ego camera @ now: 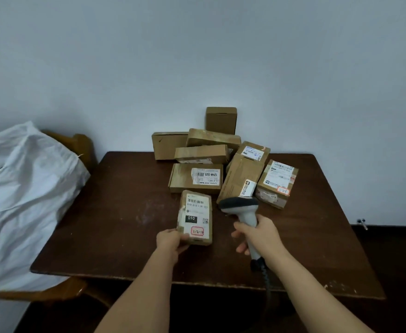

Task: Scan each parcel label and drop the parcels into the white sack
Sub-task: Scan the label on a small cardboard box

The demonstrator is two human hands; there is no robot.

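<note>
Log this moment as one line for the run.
left hand: holds parcel, label up | right hand: grips scanner | pile: on table | white sack: left

Support: dark brown square wooden table (115,212), top scuffed, pale chips along near right edge.
Rear centre: pile of brown cardboard parcels (211,150), stacked against grey wall.
Middle: flat brown cardboard box with white barcode label (196,178), lying flat, label up.
Right of middle: long brown cardboard box with small white sticker (241,179), tilted, leaning on pile.
Far right: squat brown cardboard box with white label and red-ringed tag (277,183), resting on tabletop, just beside leaning box.
</note>
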